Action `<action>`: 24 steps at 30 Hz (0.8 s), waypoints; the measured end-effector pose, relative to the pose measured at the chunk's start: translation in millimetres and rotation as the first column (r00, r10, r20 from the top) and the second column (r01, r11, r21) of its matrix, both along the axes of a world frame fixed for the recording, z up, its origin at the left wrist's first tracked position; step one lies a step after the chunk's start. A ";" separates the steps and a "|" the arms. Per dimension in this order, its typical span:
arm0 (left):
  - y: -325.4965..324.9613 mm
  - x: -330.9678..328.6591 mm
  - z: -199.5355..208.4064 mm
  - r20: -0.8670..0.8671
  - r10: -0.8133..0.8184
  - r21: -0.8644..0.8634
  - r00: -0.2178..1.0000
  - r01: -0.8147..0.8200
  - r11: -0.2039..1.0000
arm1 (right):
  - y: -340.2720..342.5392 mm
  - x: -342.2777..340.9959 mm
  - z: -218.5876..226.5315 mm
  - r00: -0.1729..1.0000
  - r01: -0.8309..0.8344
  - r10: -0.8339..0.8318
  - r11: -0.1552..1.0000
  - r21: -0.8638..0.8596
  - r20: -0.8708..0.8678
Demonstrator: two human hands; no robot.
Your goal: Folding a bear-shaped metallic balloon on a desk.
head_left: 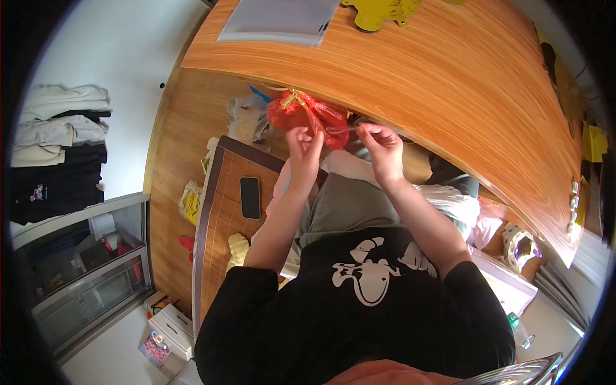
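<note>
Over my lap, at the desk's edge, a crinkled red plastic bag (332, 114) with a gold ribbon-like tie (294, 98) lies just beyond my hands. My left hand (304, 149) is closed in a pinch against the near side of the bag; what its fingertips hold is too small to make out. A thin, pale see-through strip (343, 131) runs from beside the left fingers to my right hand (384, 151), whose thumb and forefinger pinch its end. Both hands are a short way apart, at about the same height.
The wood-grain desk (449, 77) curves across the front, bearing a clear folder (279, 20) and yellow cut-out pieces (380, 13). On a mat-covered seat (224, 224) to my left lies a black phone (250, 197). Clear plastic bags (247, 119) lie on the floor beneath the desk.
</note>
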State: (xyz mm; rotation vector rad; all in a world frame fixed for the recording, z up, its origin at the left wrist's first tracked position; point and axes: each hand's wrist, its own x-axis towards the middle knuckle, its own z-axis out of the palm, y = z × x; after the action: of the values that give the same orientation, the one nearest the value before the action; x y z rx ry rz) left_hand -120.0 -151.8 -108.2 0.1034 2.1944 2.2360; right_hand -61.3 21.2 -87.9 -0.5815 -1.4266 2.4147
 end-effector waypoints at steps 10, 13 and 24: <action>0.5 0.8 -17.2 -0.094 -0.162 -0.287 0.982 0.129 0.949 | -11.2 -18.5 -1.7 1.000 -0.018 0.010 0.697 0.717 0.016; -1.1 6.3 -9.6 -0.138 -0.182 -0.309 0.974 0.132 0.942 | -8.3 -30.9 2.1 0.985 -0.161 0.132 0.512 0.844 0.108; -24.1 14.5 -10.8 -0.417 -0.412 -0.437 0.810 0.219 0.873 | 1.4 -52.2 33.8 0.708 -0.570 0.273 -0.323 0.755 0.651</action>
State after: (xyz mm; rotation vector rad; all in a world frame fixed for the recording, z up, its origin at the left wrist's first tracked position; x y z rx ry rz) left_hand -105.5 -175.9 -119.0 1.0791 2.5379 1.7046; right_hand -113.5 22.6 -54.1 0.2780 -3.3568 0.5186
